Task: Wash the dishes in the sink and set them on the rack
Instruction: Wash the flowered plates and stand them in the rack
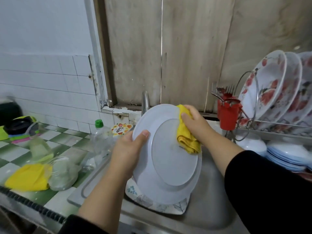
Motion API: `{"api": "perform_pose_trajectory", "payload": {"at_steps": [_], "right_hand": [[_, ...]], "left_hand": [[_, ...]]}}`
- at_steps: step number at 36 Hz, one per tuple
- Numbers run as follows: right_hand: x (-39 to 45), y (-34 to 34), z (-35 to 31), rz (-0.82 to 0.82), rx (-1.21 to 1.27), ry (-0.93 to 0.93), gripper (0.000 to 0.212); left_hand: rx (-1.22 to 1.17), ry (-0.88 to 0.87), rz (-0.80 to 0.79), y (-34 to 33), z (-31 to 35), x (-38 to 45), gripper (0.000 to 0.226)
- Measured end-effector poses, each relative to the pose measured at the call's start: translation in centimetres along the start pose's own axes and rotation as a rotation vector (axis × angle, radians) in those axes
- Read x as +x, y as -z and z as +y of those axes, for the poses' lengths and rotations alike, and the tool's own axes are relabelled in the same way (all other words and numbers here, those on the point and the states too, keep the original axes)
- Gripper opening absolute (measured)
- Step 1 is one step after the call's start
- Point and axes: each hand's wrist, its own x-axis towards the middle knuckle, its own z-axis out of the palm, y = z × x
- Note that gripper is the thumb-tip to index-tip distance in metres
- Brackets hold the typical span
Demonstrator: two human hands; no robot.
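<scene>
Over the steel sink (pixel 211 191), a white plate (pixel 168 157) is held tilted on edge, underside toward the camera. The left hand (pixel 128 152) grips its left rim, thumb on the near face and the other fingers curled out of sight behind, steadying the plate against the push of the wiping. The right hand (pixel 194 122) pinches a folded yellow cloth (pixel 186 137) against the upper right rim, fingers wrapped round the cloth; this placement suggests that the rim and back are being wiped. Whether the plate's lower edge touches the patterned square dish (pixel 162 205) lying below it in the basin cannot be told. The tap (pixel 145 103) rises just behind the plate's top edge, so little room remains for tilting the plate away from the person.

To the right, the rack (pixel 278 127) already carries flowered plates (pixel 270 88) standing upright, with a red cutlery holder (pixel 228 114) at its near end and stacked pale dishes (pixel 290 156) below. The path from sink to rack looks open, though a free slot is not visible from here. On the tiled tabletop (pixel 18 149) to the left lie a soap bottle (pixel 101 139), clear containers (pixel 62 173) and a second yellow cloth (pixel 28 178), near the sink's edge but apart from the plate.
</scene>
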Motion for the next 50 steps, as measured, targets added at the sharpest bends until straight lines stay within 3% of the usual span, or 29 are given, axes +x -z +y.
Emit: {"api": "perform_pose_trajectory", "payload": {"at_steps": [3, 10, 13, 15, 17, 20, 23, 25, 28, 31, 36, 41, 44, 47, 50], "right_hand": [[-1.0, 0.5, 2.2, 0.034, 0.173, -0.225, 0.024], [-5.8, -2.6, 4.9, 0.065, 0.98, -0.767, 0.039], [-7.6, -4.1, 4.1, 0.171, 1.158, -0.835, 0.039], [-8.4, -4.5, 4.2, 0.218, 1.207, -0.854, 0.037], [-8.6, -4.0, 4.8, 0.292, 1.172, -0.852, 0.037], [-7.3, -0.8, 6.0, 0.415, 0.909, -0.719, 0.028], [-6.2, 2.7, 4.9, 0.386, 0.751, -0.554, 0.013], [-5.7, 3.6, 4.4, 0.3, 0.698, -0.517, 0.009], [-6.1, 3.3, 4.7, 0.257, 0.72, -0.59, 0.025], [-7.8, 1.9, 5.0, 0.321, 0.807, -0.678, 0.021], [-11.3, -1.6, 5.6, 0.281, 0.901, -0.781, 0.022], [-9.5, 3.0, 5.5, 0.421, 0.89, -0.64, 0.015], [-8.5, 6.2, 4.7, 0.338, 0.77, -0.559, 0.013], [-8.5, 5.9, 4.8, 0.225, 0.747, -0.592, 0.015], [-9.5, 3.1, 5.6, 0.28, 0.787, -0.706, 0.013]], "left_hand": [[-0.048, -0.058, 0.101, 0.5, 0.3, 0.3, 0.016], [-0.15, -0.102, 0.25, -2.0, -0.4, 0.1, 0.017], [-0.107, -0.077, 0.336, -4.4, -1.4, -2.1, 0.009], [-0.154, -0.037, 0.299, -5.5, -2.6, -4.0, 0.004], [-0.256, -0.001, 0.158, -5.5, -3.6, -4.8, 0.006], [-0.384, 0.103, -0.009, -4.0, -2.7, -3.0, 0.033], [-0.415, 0.295, -0.026, -2.1, 0.0, 0.4, 0.052], [-0.289, 0.308, -0.042, -1.6, 1.8, 1.7, 0.06], [-0.075, 0.209, 0.08, -2.2, 3.2, 2.0, 0.042], [-0.029, 0.149, 0.176, -3.7, 3.2, 0.1, 0.021], [-0.041, 0.109, 0.438, -7.7, -0.5, -6.2, 0.033], [-0.423, 0.249, 0.174, -6.5, 0.4, -6.3, 0.021], [-0.424, 0.304, 0.062, -4.7, 1.8, -3.8, 0.036], [-0.25, 0.254, 0.16, -4.4, 2.7, -2.7, 0.036], [-0.034, 0.126, 0.333, -5.9, 3.0, -4.4, 0.036]]}}
